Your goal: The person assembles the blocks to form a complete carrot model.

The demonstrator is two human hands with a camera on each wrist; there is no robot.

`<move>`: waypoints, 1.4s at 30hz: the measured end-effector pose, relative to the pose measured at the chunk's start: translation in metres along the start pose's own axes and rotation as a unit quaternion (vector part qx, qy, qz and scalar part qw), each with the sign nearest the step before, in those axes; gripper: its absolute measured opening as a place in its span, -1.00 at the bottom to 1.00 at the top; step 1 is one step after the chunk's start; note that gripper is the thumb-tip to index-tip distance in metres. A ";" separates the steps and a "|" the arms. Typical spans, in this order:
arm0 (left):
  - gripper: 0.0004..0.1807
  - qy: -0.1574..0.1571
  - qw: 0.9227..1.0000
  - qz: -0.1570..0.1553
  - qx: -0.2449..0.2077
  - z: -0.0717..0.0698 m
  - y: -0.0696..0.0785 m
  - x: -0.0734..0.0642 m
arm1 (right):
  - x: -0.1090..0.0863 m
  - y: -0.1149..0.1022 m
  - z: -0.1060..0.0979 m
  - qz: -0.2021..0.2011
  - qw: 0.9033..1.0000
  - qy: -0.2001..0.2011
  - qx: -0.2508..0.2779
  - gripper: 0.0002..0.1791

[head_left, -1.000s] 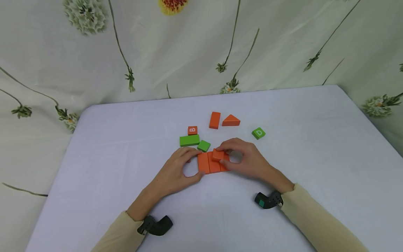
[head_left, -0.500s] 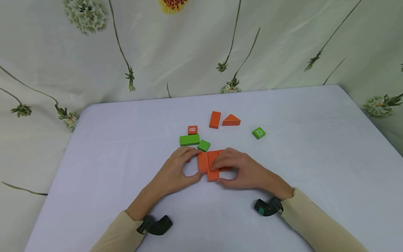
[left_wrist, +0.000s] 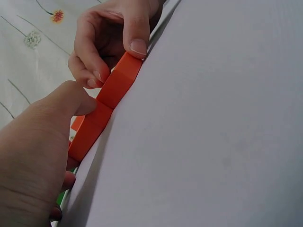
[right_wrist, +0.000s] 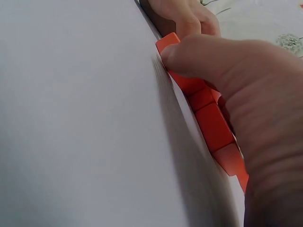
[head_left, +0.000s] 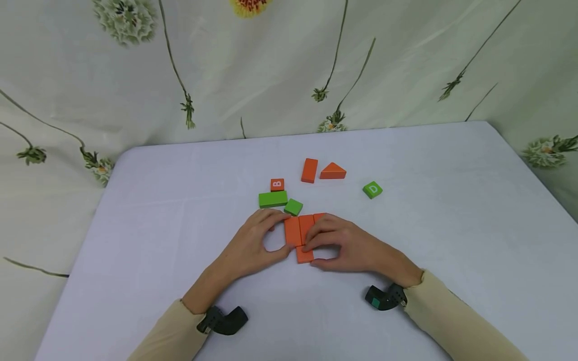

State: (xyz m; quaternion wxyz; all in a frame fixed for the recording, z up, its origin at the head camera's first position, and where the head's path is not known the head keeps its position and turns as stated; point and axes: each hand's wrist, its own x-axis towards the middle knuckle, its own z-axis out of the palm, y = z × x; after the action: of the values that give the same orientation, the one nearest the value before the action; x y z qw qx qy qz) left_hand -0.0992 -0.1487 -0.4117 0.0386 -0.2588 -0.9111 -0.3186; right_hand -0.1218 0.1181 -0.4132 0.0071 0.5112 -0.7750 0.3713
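Note:
Orange rectangular blocks lie side by side on the table, the right end of their row covered by my right hand. My left hand [head_left: 253, 243] pinches the leftmost orange block [head_left: 292, 230] between thumb and fingers, at its near and far ends. At the near side of the row sits a small orange block [head_left: 304, 256], right up against it. My right hand [head_left: 349, 245] pinches this small block with the thumb at its near edge and fingertips on its far part. In the left wrist view the small block [left_wrist: 120, 80] meets the row close to the left thumb.
Behind the row are a long green block [head_left: 273, 199], a small green block [head_left: 293, 207] and an orange block with a letter B [head_left: 277, 184]. Farther back lie an orange rectangular block [head_left: 309, 170] and an orange triangle [head_left: 333, 172]. A green D block [head_left: 372, 189] is at the right.
My right hand has brought the small orange block from over the row toward me and down against the row's near side. My left hand keeps its place.

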 end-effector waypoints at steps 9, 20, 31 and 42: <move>-0.39 -0.001 1.000 -0.001 -0.002 -0.001 0.000 0.001 | 0.001 -0.001 -0.001 0.005 1.000 -0.003 -0.012 -0.73; -0.39 0.003 1.000 0.001 -0.003 -0.001 -0.002 0.000 | 0.002 -0.002 -0.001 -0.002 1.000 -0.003 -0.012 -0.72; -0.39 0.002 1.000 0.003 -0.007 0.002 -0.001 -0.003 | 0.011 -0.005 -0.011 0.041 0.998 0.038 -0.004 -0.73; -0.38 0.008 1.000 0.013 -0.003 0.001 -0.004 -0.001 | 0.073 0.024 -0.033 0.163 0.984 0.065 -0.001 -0.70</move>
State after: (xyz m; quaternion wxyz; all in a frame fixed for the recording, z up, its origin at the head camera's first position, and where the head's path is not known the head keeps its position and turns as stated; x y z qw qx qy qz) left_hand -0.1003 -0.1508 -0.4148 0.0491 -0.2679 -0.9063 -0.3231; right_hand -0.1875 0.0845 -0.3747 -0.0034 0.3528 -0.8462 0.3993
